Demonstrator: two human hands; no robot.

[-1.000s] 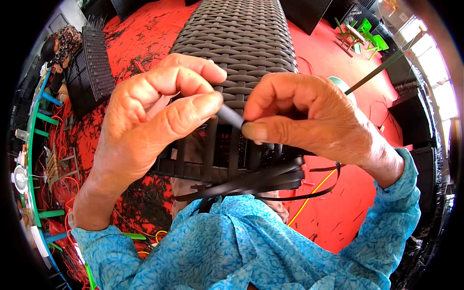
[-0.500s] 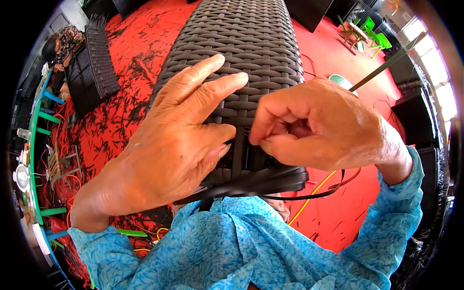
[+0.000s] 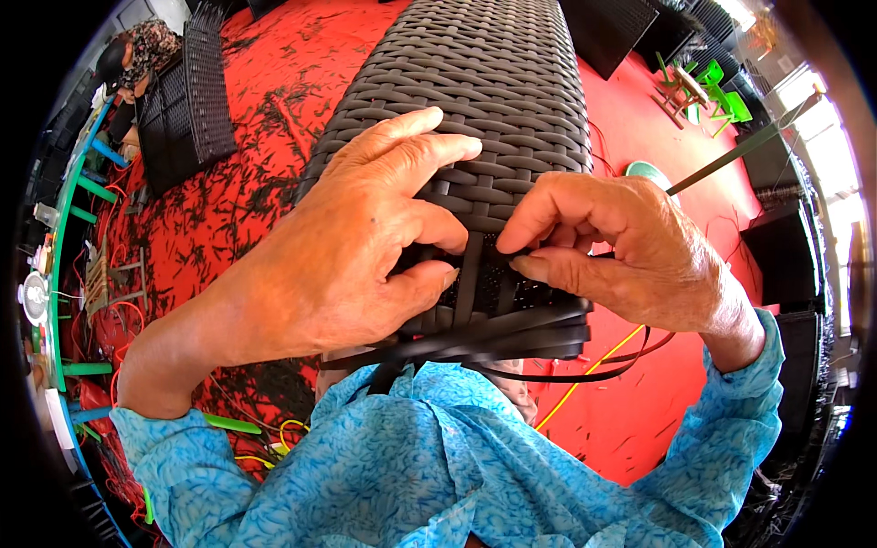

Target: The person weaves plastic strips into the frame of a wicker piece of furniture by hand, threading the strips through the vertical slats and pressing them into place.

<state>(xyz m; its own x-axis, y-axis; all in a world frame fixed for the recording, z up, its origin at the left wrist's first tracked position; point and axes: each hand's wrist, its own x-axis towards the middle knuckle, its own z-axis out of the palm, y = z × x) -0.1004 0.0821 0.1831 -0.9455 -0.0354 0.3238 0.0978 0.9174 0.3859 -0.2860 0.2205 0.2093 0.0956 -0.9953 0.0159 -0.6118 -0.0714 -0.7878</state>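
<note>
A long piece of dark grey-brown wicker weaving [image 3: 475,82] stretches away from my lap, its strips crossing over and under. Across its near left part lies my left hand [image 3: 356,256], fingers spread, the thumb and a bent finger apart beside an upright strip [image 3: 470,274]. At the near right edge, my right hand [image 3: 621,251] is closed in a pinch on a dark flat wicker strip [image 3: 521,255], of which only a short bit shows between the fingertips. Loose black strips [image 3: 539,320] lie bunched across the near end, below both hands.
Dark strip scraps [image 3: 274,119] litter the red floor [image 3: 630,119]. Another person [image 3: 146,50] sits at the far left by a black woven panel [image 3: 187,110]. Green chairs [image 3: 722,100] stand far right, and a yellow cord [image 3: 585,379] runs near my lap.
My right hand has shifted slightly right, and a strip now shows in its pinch. The left thumb and bent finger have opened apart. The whole view has shifted a little.
</note>
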